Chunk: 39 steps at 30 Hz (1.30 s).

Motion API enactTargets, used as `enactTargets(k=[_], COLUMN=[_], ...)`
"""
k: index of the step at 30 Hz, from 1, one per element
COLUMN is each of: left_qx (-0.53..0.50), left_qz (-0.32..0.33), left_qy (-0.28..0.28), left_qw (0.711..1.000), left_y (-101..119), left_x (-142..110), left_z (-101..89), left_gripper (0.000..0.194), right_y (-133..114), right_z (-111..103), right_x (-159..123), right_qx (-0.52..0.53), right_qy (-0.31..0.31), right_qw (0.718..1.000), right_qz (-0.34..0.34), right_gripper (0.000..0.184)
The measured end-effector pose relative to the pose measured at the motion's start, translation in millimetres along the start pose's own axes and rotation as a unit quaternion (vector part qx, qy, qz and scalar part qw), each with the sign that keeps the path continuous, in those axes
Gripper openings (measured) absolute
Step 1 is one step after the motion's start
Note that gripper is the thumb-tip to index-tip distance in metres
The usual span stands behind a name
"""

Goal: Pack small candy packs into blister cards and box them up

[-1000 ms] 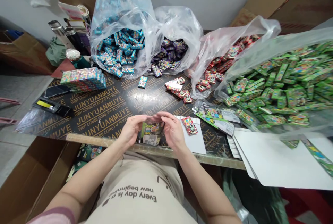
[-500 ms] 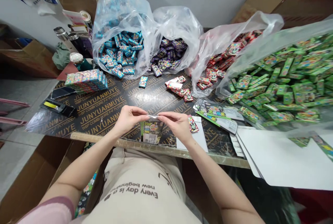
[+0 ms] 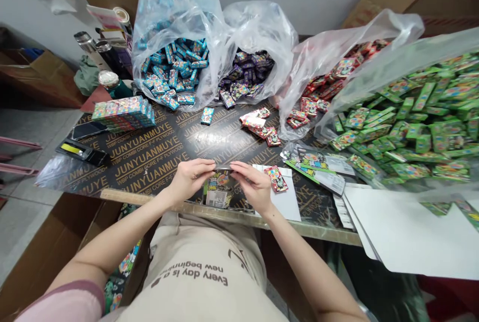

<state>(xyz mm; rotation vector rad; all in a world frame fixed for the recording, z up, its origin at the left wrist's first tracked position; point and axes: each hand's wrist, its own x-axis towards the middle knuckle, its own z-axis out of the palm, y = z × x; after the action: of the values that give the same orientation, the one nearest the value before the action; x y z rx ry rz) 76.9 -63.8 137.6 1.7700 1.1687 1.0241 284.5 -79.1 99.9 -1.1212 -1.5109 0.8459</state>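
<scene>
A dark printed plastic pouch (image 3: 218,196) hangs upright at the table's front edge, with a pale label panel facing me. My left hand (image 3: 190,178) pinches its upper left corner between thumb and fingers. At the upper right corner my right hand (image 3: 253,184) grips it the same way. The pouch's top edge runs taut between my fingertips. Just right of my right hand, a small red packet (image 3: 276,179) lies on a white sheet (image 3: 284,205). What the pouch contains, I cannot tell.
Clear plastic bags hold blue packets (image 3: 174,70), purple packets (image 3: 247,70), red packets (image 3: 322,87) and green packets (image 3: 411,122). Flat printed pouches (image 3: 314,164) lie to the right beside white sheets (image 3: 407,227). A stack of boxes (image 3: 123,112) and a black tool (image 3: 80,152) sit left.
My hands still pinch the pouch's top edge, with the fingers shifted slightly. The top strip, bright and white before, now looks dark. The camera view has shifted a little.
</scene>
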Motion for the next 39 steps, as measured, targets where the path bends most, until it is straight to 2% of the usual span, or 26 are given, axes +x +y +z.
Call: enactTargets(k=[2,4,7,9,10,11,12,13,15,16,17,19,21,23,25,28,31,32,34,36,37,39], left_qx=[-0.018,-0.030,-0.042,-0.027,-0.004,0.032,0.095,0.181,0.324,0.369,0.392,0.388,0.364,0.353,0.354,0.371,0.384,0.387,0.396,0.406,0.410,0.416], left_qz=[-0.001,-0.005,-0.046,-0.113,-0.156,-0.202,-0.237,-0.257,-0.251,-0.222,-0.180,-0.077,0.000,0.023,0.017,0.011,0.019,0.019,0.015,0.011,0.009,0.004], left_qy=[0.023,0.089,0.255,0.348,0.366,0.352,0.302,0.267,0.229,0.197,0.144,-0.023,-0.191,-0.278,-0.295,-0.267,-0.260,-0.261,-0.256,-0.240,-0.230,-0.210], left_qw=[1.000,0.996,0.965,0.930,0.917,0.913,0.918,0.911,0.883,0.881,0.891,0.918,0.912,0.893,0.887,0.889,0.886,0.884,0.882,0.882,0.883,0.885], left_y=[-3,-12,-43,-73,-88,-101,-111,-118,-119,-116,-110,-98,-91,-92,-97,-106,-110,-110,-111,-112,-113,-114], left_x=[8,15,13,-3,-14,-26,-37,-47,-59,-60,-58,-49,-39,-33,-30,-29,-28,-29,-29,-30,-30,-29], left_z=[-2.7,-9.9,-31.6,-51.8,-62.5,-72.9,-82.4,-90.5,-100.6,-101.8,-100.4,-90.3,-74.0,-58.2,-48.8,-48.5,-53.0,-53.4,-52.1,-49.3,-48.1,-47.0], left_gripper=[0.010,0.008,0.013,0.022,0.026,0.027,0.026,0.025,0.028,0.031,0.036,0.057,0.086,0.099,0.095,0.093,0.102,0.102,0.097,0.091,0.089,0.085], right_y=[2,5,24,49,65,81,96,109,130,135,138,137,129,116,105,96,98,99,99,95,92,86], right_z=[12,27,50,63,67,71,75,78,83,86,89,92,90,83,70,45,19,12,3,-1,-2,-3], right_x=[13,37,88,124,140,156,170,183,204,212,218,222,214,192,163,120,91,85,73,60,53,44], right_qx=[0.007,0.036,0.079,0.021,-0.044,-0.113,-0.179,-0.237,-0.323,-0.351,-0.368,-0.382,-0.388,-0.417,-0.467,-0.510,-0.478,-0.463,-0.445,-0.440,-0.435,-0.414], right_qy=[0.009,-0.016,-0.080,-0.095,-0.099,-0.107,-0.125,-0.145,-0.187,-0.203,-0.216,-0.236,-0.246,-0.237,-0.210,-0.186,-0.232,-0.255,-0.282,-0.274,-0.262,-0.249], right_qw=[1.000,0.999,0.993,0.995,0.994,0.988,0.976,0.960,0.927,0.914,0.904,0.894,0.887,0.876,0.857,0.840,0.845,0.847,0.848,0.854,0.859,0.873], right_qz=[0.014,0.038,0.041,0.013,0.003,0.009,0.022,0.036,0.043,0.033,0.017,-0.012,-0.034,-0.052,-0.049,0.020,0.061,0.057,0.045,0.053,0.061,0.064], right_gripper=[0.014,0.020,0.051,0.068,0.077,0.085,0.090,0.094,0.096,0.094,0.090,0.082,0.076,0.076,0.077,0.085,0.095,0.092,0.074,0.062,0.064,0.082])
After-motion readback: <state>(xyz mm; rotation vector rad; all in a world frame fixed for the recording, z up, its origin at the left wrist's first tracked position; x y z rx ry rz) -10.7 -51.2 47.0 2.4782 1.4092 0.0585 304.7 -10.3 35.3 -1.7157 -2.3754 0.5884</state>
